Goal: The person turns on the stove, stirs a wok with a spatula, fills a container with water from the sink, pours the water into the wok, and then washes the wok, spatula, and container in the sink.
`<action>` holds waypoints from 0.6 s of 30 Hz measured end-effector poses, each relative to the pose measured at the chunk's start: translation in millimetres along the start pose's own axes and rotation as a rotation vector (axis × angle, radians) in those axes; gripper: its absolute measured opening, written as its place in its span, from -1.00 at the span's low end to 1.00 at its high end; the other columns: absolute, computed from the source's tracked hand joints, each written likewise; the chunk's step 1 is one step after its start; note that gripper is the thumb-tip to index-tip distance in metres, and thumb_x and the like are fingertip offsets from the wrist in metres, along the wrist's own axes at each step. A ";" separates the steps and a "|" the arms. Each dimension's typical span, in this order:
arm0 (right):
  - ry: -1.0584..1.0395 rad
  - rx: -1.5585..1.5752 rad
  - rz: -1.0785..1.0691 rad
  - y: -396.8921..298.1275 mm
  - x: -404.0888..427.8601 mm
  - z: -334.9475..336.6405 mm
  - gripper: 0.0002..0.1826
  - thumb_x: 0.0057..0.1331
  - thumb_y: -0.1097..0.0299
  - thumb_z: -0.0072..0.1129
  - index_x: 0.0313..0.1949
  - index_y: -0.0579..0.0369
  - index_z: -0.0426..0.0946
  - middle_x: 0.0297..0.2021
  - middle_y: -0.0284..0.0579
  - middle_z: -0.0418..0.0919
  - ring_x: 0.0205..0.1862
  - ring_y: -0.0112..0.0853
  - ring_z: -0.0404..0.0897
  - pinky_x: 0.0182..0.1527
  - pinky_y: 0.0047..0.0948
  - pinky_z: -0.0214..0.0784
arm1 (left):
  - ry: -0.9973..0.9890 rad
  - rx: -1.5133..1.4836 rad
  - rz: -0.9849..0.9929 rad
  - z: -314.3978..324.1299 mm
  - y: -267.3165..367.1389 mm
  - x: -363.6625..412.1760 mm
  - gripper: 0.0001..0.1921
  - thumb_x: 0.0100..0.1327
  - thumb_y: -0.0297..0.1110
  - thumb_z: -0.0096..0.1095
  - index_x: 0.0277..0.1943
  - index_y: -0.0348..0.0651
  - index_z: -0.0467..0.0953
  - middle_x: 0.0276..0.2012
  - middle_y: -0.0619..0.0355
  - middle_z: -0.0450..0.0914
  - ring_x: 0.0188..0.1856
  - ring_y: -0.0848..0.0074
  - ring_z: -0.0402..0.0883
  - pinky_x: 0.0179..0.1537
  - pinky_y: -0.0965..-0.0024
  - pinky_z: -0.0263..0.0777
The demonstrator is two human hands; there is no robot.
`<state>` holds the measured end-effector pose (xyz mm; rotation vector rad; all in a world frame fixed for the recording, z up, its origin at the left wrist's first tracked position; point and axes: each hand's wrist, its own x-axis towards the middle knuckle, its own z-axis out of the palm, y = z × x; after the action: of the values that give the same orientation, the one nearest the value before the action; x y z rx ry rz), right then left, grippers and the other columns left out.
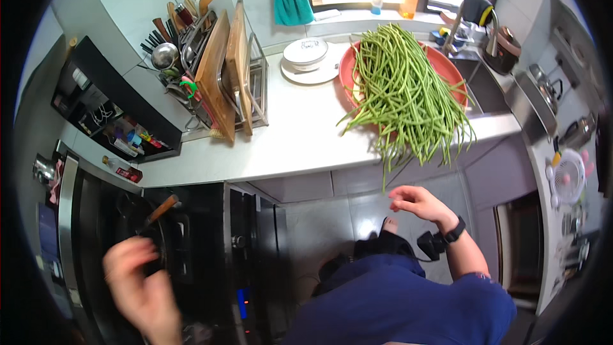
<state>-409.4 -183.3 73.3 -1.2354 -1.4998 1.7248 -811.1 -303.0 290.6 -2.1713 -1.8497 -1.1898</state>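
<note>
My left hand (139, 282) is blurred over the black stove, fingers bent and apart, with nothing visible in it. Just beyond it a wooden-handled utensil (162, 209) leans in a dark pan (129, 211), whose inside is mostly hidden. My right hand (416, 202), with a black strap on the wrist, hangs in the air in front of the counter, fingers loosely curled and holding nothing. Above it, a large heap of long green beans (407, 91) fills a red basin (348, 68) and spills over the counter's front edge.
Wooden cutting boards (215, 76) stand in a metal rack beside a utensil holder. A lidded white bowl (305, 52) rests on a plate. The sink (486, 88) is right of the basin, a dish soap bottle (410, 0) on the sill. A small bottle (123, 169) stands near the stove.
</note>
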 end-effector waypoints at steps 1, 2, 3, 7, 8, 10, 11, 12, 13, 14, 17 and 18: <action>0.065 0.007 -0.007 2.4 -10.7 -25.0 -0.77 0.21 0.44 -0.01 -0.14 0.26 0.36 -0.43 -0.24 0.50 -0.33 -0.54 0.48 -0.20 -0.57 0.33 | -0.079 -0.278 -0.111 52.5 10.4 13.7 -0.78 0.10 -0.63 -0.09 -0.16 -0.28 0.37 -0.12 0.05 0.38 -0.11 0.50 0.39 -0.10 0.49 0.30; 0.144 -0.001 -0.006 9.9 -18.7 -50.8 -0.78 0.22 0.45 -0.02 -0.15 0.26 0.37 -0.43 -0.23 0.50 -0.34 -0.53 0.49 -0.21 -0.57 0.34 | -0.146 -0.430 -0.244 108.5 -0.7 24.2 -0.77 0.04 -0.68 0.02 -0.19 -0.35 0.39 -0.24 0.07 0.48 -0.24 0.56 0.49 -0.20 0.58 0.36; 0.217 -0.001 -0.003 20.8 -25.5 -76.6 -0.78 0.22 0.45 -0.03 -0.15 0.25 0.37 -0.43 -0.22 0.50 -0.34 -0.52 0.49 -0.22 -0.56 0.34 | -0.263 -0.493 -0.294 160.8 -0.6 40.8 -0.82 0.09 -0.65 0.02 -0.20 -0.37 0.40 -0.30 0.10 0.51 -0.30 0.58 0.51 -0.20 0.60 0.35; 0.436 0.069 -0.043 34.8 -41.3 -163.7 -0.81 0.23 0.46 -0.06 -0.18 0.26 0.37 -0.45 -0.19 0.49 -0.37 -0.50 0.49 -0.26 -0.55 0.36 | -0.336 -0.948 -0.738 318.1 -55.4 89.3 -0.81 0.21 -0.47 -0.08 -0.14 -0.34 0.36 -0.29 0.04 0.53 -0.31 0.51 0.51 -0.26 0.52 0.40; 0.514 0.096 -0.037 35.8 -43.4 -182.4 -0.82 0.24 0.46 -0.06 -0.19 0.25 0.37 -0.45 -0.20 0.49 -0.39 -0.51 0.48 -0.28 -0.56 0.36 | -0.332 -1.198 -0.911 352.3 -76.0 103.2 -0.78 0.20 -0.47 -0.10 -0.10 -0.34 0.33 -0.26 -0.01 0.52 -0.30 0.43 0.52 -0.25 0.43 0.42; 0.681 0.197 -0.024 49.1 -45.6 -219.0 -0.85 0.24 0.45 -0.07 -0.22 0.22 0.38 -0.47 -0.24 0.47 -0.42 -0.54 0.47 -0.32 -0.60 0.36 | -0.348 -1.202 -1.008 417.5 -94.7 137.2 -0.72 0.21 -0.45 -0.15 -0.03 -0.38 0.24 -0.19 -0.13 0.47 -0.23 0.29 0.52 -0.20 0.31 0.44; 0.699 0.197 -0.029 55.9 -43.3 -231.0 -0.85 0.24 0.45 -0.07 -0.22 0.22 0.38 -0.47 -0.24 0.47 -0.42 -0.54 0.47 -0.32 -0.60 0.36 | -0.342 -1.174 -1.037 449.9 -106.3 149.7 -0.70 0.22 -0.44 -0.17 -0.01 -0.39 0.21 -0.16 -0.18 0.45 -0.19 0.24 0.51 -0.17 0.28 0.44; 0.750 0.206 -0.012 60.1 -40.8 -241.5 -0.86 0.24 0.45 -0.07 -0.24 0.22 0.39 -0.47 -0.24 0.47 -0.42 -0.55 0.47 -0.33 -0.60 0.36 | -0.359 -1.188 -1.024 480.9 -115.7 162.4 -0.70 0.22 -0.44 -0.17 -0.01 -0.39 0.21 -0.16 -0.18 0.45 -0.19 0.24 0.51 -0.17 0.28 0.44; 0.798 0.218 0.004 62.6 -36.8 -248.3 -0.87 0.24 0.45 -0.07 -0.25 0.21 0.39 -0.48 -0.25 0.46 -0.42 -0.55 0.46 -0.34 -0.60 0.36 | -0.319 -1.221 -1.109 508.8 -125.3 174.4 -0.68 0.23 -0.43 -0.17 0.01 -0.40 0.17 -0.15 -0.21 0.44 -0.18 0.20 0.51 -0.16 0.26 0.44; 0.791 0.223 -0.009 62.8 -31.5 -250.8 -0.88 0.25 0.46 -0.08 -0.26 0.21 0.39 -0.49 -0.26 0.45 -0.43 -0.55 0.46 -0.35 -0.60 0.36 | -0.278 -1.249 -1.190 535.0 -136.3 189.0 -0.66 0.23 -0.41 -0.18 0.03 -0.40 0.14 -0.15 -0.24 0.43 -0.16 0.15 0.50 -0.15 0.25 0.44; 0.794 0.165 0.011 55.4 -12.9 -250.2 -0.89 0.23 0.48 -0.08 -0.26 0.21 0.39 -0.49 -0.25 0.46 -0.45 -0.55 0.46 -0.34 -0.59 0.36 | -0.148 -1.368 -1.282 598.9 -176.2 216.6 -0.64 0.26 -0.37 -0.20 0.04 -0.41 0.10 -0.13 -0.28 0.41 -0.14 0.11 0.49 -0.14 0.23 0.44; 0.826 0.145 0.034 49.5 -10.4 -251.2 -0.89 0.22 0.49 -0.07 -0.26 0.20 0.39 -0.49 -0.24 0.47 -0.45 -0.55 0.46 -0.34 -0.58 0.36 | -0.093 -1.358 -1.278 606.0 -165.5 225.8 -0.62 0.25 -0.31 -0.16 -0.04 -0.51 0.18 -0.14 -0.29 0.41 -0.14 0.15 0.49 -0.14 0.27 0.43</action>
<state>-174.5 -87.0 38.5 -1.6154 -0.8443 1.0780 -647.1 229.8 -76.4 -0.6912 -3.0127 -3.2813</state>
